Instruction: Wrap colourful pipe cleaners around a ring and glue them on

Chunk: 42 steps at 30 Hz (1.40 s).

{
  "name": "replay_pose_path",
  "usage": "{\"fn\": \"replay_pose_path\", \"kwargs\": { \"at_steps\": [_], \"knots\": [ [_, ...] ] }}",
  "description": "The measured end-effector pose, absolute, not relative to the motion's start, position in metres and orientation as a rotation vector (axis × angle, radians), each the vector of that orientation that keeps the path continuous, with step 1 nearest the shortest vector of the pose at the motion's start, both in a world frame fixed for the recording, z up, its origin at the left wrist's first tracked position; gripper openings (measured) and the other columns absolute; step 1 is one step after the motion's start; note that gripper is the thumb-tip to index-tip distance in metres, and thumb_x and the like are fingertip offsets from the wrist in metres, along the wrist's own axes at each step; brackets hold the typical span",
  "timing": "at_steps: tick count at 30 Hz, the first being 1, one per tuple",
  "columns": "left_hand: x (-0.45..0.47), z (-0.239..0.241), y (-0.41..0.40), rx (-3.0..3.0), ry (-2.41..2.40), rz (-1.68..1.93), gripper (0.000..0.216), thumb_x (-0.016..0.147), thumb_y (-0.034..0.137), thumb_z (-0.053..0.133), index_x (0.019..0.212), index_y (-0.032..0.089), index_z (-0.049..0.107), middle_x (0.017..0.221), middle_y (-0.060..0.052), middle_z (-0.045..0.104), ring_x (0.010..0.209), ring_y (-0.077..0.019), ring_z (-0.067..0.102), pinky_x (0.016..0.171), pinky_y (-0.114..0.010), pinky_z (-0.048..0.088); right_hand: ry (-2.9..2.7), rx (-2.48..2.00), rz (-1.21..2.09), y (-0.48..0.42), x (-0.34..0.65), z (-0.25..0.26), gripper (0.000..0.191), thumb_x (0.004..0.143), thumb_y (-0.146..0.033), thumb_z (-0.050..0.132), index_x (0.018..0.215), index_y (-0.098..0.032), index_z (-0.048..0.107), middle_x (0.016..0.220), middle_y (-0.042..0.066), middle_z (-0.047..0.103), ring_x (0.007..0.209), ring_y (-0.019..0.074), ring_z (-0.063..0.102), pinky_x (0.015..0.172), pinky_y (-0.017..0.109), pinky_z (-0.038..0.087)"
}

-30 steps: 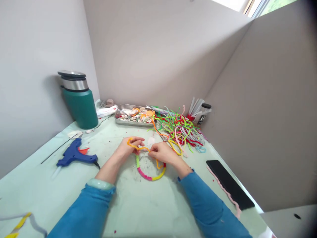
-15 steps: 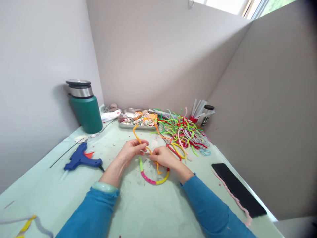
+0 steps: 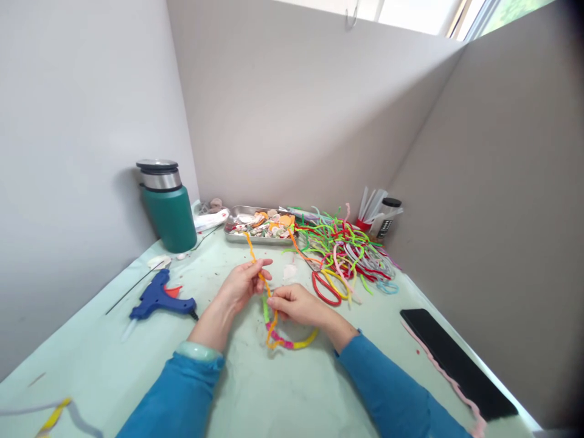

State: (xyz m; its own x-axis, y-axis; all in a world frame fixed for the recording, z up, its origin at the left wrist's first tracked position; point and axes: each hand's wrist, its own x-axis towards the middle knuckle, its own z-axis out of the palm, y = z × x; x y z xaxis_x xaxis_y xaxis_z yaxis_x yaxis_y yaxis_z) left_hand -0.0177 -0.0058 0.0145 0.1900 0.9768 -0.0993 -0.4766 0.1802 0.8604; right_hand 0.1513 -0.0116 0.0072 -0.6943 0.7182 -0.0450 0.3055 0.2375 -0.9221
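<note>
Left hand (image 3: pixel 241 286) and right hand (image 3: pixel 298 305) each pinch the orange fuzzy stem (image 3: pixel 266 285); multicoloured ring (image 3: pixel 305 343) below.

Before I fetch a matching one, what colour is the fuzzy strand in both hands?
The fuzzy strand is orange, shown best in the head view.

The pipe cleaner (image 3: pixel 267 285) is orange; the hoop (image 3: pixel 288 345) is banded lime green, magenta and yellow. The glue gun (image 3: pixel 156 298) is blue with an orange-red trigger (image 3: pixel 173 292), the bottle (image 3: pixel 170 218) teal-green.
</note>
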Motion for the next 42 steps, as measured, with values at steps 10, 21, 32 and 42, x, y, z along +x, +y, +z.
{"fn": "replay_pose_path", "kwargs": {
  "at_steps": [10, 21, 32, 42],
  "knots": [
    [-0.022, 0.012, 0.0, 0.759, 0.816, 1.341, 0.02, 0.082, 0.018, 0.052, 0.098, 0.008, 0.058, 0.074, -0.007, 0.065, 0.045, -0.0061, 0.051, 0.044, -0.02, 0.044, -1.894, -1.018, 1.614, -0.009, 0.151, 0.007, 0.013, 0.075, -0.028, 0.057, 0.073, -0.016, 0.052, 0.049, -0.006, 0.051, 0.036, 0.0044, 0.038, 0.037, 0.016, 0.029],
    [-0.022, 0.016, -0.003, 0.805, 0.804, 1.342, 0.034, 0.076, 0.026, 0.058, 0.106, 0.01, 0.057, 0.056, 0.003, 0.054, 0.037, -0.0047, 0.04, 0.038, -0.019, 0.033, -1.835, -1.088, 1.527, -0.001, 0.161, 0.008, 0.013, 0.075, -0.024, 0.054, 0.081, -0.014, 0.059, 0.053, -0.006, 0.05, 0.039, 0.0031, 0.037, 0.038, 0.015, 0.028],
    [-0.021, 0.015, -0.004, 0.862, 0.765, 1.229, 0.042, 0.074, 0.031, 0.06, 0.111, 0.01, 0.056, 0.056, 0.004, 0.05, 0.036, -0.0028, 0.031, 0.037, -0.018, 0.026, -2.083, -1.18, 1.143, 0.005, 0.177, 0.021, 0.024, 0.081, -0.036, 0.048, 0.078, -0.015, 0.06, 0.067, 0.0, 0.06, 0.051, 0.0079, 0.046, 0.048, 0.019, 0.034],
    [-0.02, 0.019, -0.006, 0.855, 0.758, 1.209, 0.041, 0.073, 0.025, 0.06, 0.11, 0.008, 0.058, 0.066, -0.001, 0.059, 0.04, -0.0046, 0.039, 0.04, -0.021, 0.033, -1.964, -1.91, 0.027, 0.044, 0.244, 0.006, 0.027, 0.081, -0.027, 0.046, 0.097, -0.017, 0.065, 0.102, 0.011, 0.062, 0.091, 0.0208, 0.055, 0.069, 0.027, 0.036]
  ]
}}
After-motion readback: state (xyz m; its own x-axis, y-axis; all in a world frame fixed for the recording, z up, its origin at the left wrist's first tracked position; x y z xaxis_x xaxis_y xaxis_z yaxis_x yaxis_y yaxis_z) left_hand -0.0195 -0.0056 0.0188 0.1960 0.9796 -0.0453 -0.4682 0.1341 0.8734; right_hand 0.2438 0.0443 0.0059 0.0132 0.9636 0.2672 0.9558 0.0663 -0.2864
